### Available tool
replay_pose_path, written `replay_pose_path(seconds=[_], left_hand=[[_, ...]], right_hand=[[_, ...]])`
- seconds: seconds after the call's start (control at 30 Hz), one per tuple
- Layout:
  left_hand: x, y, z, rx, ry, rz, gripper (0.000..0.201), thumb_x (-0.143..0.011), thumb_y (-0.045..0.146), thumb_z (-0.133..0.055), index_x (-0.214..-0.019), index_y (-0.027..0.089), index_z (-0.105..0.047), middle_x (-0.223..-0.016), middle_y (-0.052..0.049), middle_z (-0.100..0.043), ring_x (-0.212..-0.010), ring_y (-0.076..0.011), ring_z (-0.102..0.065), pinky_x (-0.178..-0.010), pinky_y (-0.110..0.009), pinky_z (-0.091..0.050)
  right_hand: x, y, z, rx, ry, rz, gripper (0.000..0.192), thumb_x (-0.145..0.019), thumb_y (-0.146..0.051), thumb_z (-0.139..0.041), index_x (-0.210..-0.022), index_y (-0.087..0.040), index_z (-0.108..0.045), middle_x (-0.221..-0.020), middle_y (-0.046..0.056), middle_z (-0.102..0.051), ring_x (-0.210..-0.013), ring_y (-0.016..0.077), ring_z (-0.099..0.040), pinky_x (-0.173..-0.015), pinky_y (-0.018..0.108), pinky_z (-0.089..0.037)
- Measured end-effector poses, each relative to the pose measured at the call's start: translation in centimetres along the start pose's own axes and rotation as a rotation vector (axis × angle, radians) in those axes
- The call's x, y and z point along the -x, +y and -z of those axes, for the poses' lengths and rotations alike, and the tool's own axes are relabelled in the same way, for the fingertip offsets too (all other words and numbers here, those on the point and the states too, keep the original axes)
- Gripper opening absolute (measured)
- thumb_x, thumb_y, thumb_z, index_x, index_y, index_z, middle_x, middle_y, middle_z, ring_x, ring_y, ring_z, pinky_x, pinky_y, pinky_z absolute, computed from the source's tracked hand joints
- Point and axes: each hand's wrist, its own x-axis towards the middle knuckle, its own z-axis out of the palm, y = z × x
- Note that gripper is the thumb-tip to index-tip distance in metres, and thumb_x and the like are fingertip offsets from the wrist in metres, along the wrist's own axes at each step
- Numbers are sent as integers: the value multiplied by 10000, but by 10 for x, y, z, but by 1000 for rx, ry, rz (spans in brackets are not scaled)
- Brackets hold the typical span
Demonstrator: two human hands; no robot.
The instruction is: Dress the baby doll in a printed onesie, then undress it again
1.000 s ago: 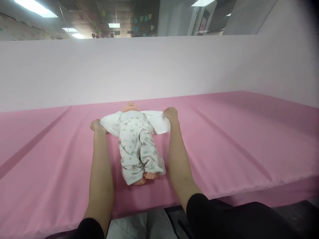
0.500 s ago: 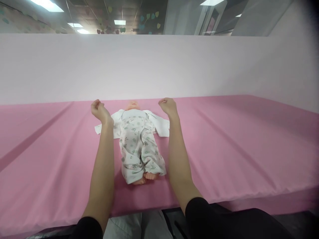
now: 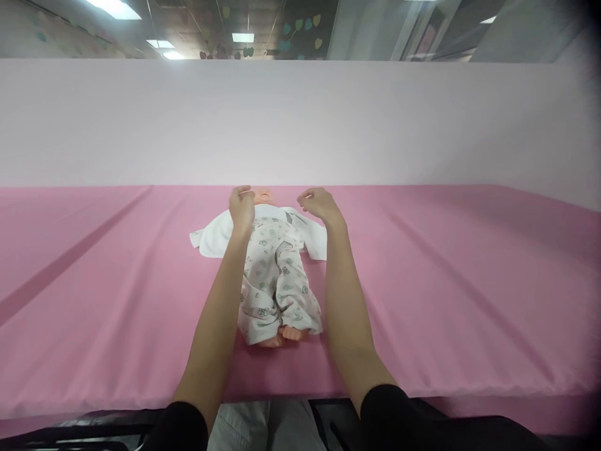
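A baby doll [image 3: 277, 269] lies on its back on a pink-covered table [image 3: 451, 300], feet toward me. It wears a white long-sleeved top [image 3: 218, 235] and patterned white trousers [image 3: 282, 275], with both sleeves spread out to the sides. My left hand [image 3: 241, 210] is over the doll's shoulder, beside its head [image 3: 263, 196]; its fingers are loosely bent and hold nothing visible. Above the other sleeve, my right hand [image 3: 322, 205] hovers with bent fingers pointing toward the doll, holding nothing visible. Whether the left hand touches the top cannot be told.
Behind the table rises a white partition [image 3: 282, 119]. The table's front edge runs close to my lap, where grey trousers [image 3: 244, 426] show. Creases cross the pink cover on both sides of the doll.
My left hand has moved right, from beyond the doll's sleeve to beside its head. My right hand stays over the other side, its fingers somewhat less curled. The view has shifted slightly.
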Motion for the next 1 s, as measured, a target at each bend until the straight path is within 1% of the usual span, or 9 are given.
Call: replay_pose_path(seconds=[0.1,0.17,0.37,0.53,0.63,0.7,0.8,0.9,1.0], left_hand=[[13,-3,-12,-185,-197,-9,278,-777,184,-499,-1037,186,-598,-1057,-43,-646,-998,-194,-599,-879,-323,-463],[18,-7,-15,-266,-272,-16,285,-784,186,-496,-1051,184,-596,-1095,-46,-646,-1020,-195,-597,-892,-319,-457],[13,-34,-11,-459,-233,-63,289,-808,187,-473,-1062,152,-606,-1129,-81,-649,-1051,-193,-586,-928,-305,-424],[12,-51,-9,-723,-206,-172,265,-815,193,-467,-1009,163,-645,-1131,-102,-631,-1100,-234,-542,-955,-341,-395],[12,-56,-10,-766,-197,-191,281,-826,220,-463,-1031,172,-649,-1170,-112,-605,-1141,-262,-510,-965,-361,-391],[12,-60,-10,-767,-200,-198,320,-848,238,-444,-1103,175,-628,-1238,-114,-574,-1184,-270,-484,-992,-376,-375],[11,-70,-6,-763,-237,-220,384,-901,269,-382,-1229,183,-560,-1356,-111,-501,-1267,-264,-424,-1045,-397,-332],[15,-79,1,-748,-256,-281,380,-926,286,-354,-1240,185,-544,-1360,-103,-492,-1284,-237,-405,-1067,-373,-309],[25,-83,12,-718,-203,-360,319,-927,315,-386,-1153,202,-582,-1232,-88,-555,-1184,-225,-465,-1038,-345,-333]], right_hand=[[3,-6,-3,14,-31,17,155,-761,-178,-543,-847,-142,-668,-940,89,-678,-828,185,-634,-843,352,-480],[4,-9,-5,12,-30,35,160,-754,-160,-536,-842,-142,-669,-947,87,-679,-815,180,-637,-833,339,-483],[3,-11,-12,10,-18,73,180,-774,-169,-521,-863,-139,-675,-936,86,-685,-803,177,-637,-789,306,-483],[-2,-8,-29,115,-132,86,200,-789,-165,-527,-918,-137,-676,-1026,92,-678,-897,186,-619,-789,276,-462],[-5,-3,-43,202,-264,72,315,-797,-197,-559,-1093,-119,-633,-1146,121,-641,-982,210,-604,-833,286,-451],[-6,1,-54,198,-358,90,444,-839,-239,-532,-1268,-125,-532,-1281,145,-564,-1103,231,-563,-898,308,-435],[-3,11,-71,187,-422,168,468,-935,-302,-405,-1390,-195,-422,-1447,132,-401,-1341,265,-357,-1039,393,-339],[5,25,-89,211,-324,274,447,-976,-310,-306,-1392,-206,-429,-1478,126,-347,-1421,263,-192,-1109,451,-229],[18,40,-100,186,-138,356,445,-980,-296,-266,-1365,-180,-457,-1455,128,-367,-1412,235,-217,-1120,430,-231]])
